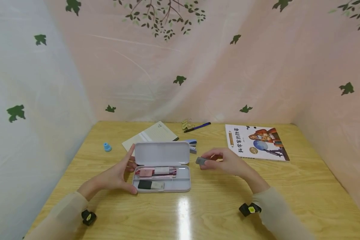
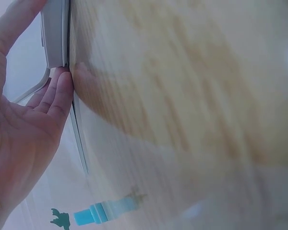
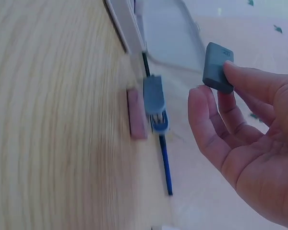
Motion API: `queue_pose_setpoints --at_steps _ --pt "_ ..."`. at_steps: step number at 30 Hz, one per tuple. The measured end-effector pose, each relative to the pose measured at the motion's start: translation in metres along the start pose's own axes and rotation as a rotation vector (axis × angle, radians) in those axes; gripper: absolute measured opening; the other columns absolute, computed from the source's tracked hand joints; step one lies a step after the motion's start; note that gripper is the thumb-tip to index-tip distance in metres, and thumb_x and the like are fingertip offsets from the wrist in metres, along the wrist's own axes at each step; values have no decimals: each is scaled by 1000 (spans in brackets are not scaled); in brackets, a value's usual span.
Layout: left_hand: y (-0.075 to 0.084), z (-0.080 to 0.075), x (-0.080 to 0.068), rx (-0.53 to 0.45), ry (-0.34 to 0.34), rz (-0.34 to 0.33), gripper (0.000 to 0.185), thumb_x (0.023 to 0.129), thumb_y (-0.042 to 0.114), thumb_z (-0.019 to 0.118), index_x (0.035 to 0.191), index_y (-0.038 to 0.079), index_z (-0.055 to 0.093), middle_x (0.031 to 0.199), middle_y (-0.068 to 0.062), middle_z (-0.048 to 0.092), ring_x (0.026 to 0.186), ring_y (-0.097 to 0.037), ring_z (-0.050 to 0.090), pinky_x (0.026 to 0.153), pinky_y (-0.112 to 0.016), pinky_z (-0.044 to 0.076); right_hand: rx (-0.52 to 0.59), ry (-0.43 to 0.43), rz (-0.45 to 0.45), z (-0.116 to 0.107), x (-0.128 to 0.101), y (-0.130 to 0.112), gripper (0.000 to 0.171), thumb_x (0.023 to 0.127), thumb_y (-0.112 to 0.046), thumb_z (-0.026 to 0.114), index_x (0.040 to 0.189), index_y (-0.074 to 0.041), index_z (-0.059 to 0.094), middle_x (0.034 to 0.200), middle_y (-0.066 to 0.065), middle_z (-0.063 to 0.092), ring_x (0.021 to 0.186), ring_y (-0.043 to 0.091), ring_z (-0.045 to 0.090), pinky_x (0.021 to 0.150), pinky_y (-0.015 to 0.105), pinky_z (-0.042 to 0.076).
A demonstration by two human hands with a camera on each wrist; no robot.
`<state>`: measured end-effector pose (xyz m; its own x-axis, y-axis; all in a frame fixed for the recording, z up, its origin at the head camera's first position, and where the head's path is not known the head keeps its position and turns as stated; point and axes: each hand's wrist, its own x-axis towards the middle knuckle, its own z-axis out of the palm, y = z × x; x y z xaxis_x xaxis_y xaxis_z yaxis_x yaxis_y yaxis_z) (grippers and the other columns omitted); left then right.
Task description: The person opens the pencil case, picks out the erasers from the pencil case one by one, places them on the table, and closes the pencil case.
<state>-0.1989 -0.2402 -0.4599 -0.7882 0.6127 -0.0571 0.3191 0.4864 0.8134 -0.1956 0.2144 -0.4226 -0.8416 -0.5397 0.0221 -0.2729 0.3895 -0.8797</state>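
Pinching a grey block [image 3: 214, 67], right fingers [image 3: 201, 117] hover beside the pencil case [image 1: 180, 185].

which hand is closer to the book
The right. The right hand is just off the book's near left corner, pinching a gray block; the left hand is farther left, at the left end of the case.

Glare streak — on tabletop [image 1: 216, 206], hazy wrist views
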Motion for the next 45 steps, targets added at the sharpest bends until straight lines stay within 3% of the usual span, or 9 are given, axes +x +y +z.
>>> queue_pose_setpoints --at_steps 7,14,21,32,38,45 --pt "0 2 -1 -2 -5 8 147 71 28 95 159 27 -23 145 -18 37 126 -29 49 110 -43 43 10 33 93 -22 -21 24 26 98 -16 69 120 -1 71 114 15 68 90 38 67 73 42 62" --pt "3 3 2 14 -8 -16 147 71 30 95 159 28 -23 146 -17 38 126 -28 49 111 -46 41 -84 -15 141 -40 -30 41 24 99 -12 67 119 2 72 111 15 69 74 27 66 62 34 60" --pt "3 3 2 9 -8 -14 147 71 30 95 158 29 -23 147 -18 37 126 -28 49 111 -46 41 -35 -59 180 -46 -30 48 28 100 -8 65 122 9 67 106 17 70 70 25 67 61 34 60" --pt "1 3 0 -2 -8 -34 145 72 30 94 158 33 -23 146 -16 36 127 -27 48 112 -47 40 -13 -41 220 -44 -27 57 29 100 -11 66 122 7 68 105 16 69 70 22 64 61 31 59" --pt "1 2 -1 2 -2 -37 146 72 30 94 159 28 -23 148 -19 35 128 -29 48 112 -47 40 -40 -21 227 -44 -25 60 28 102 -14 64 122 4 69 98 12 68 69 20 63 60 29 58" --pt "3 1 -1 7 -2 -41 146 72 30 94 158 29 -24 148 -19 35 127 -29 48 111 -47 41 0 -9 232 -44 -23 63 31 102 -16 64 126 4 66 111 16 67 75 21 62 62 31 59"
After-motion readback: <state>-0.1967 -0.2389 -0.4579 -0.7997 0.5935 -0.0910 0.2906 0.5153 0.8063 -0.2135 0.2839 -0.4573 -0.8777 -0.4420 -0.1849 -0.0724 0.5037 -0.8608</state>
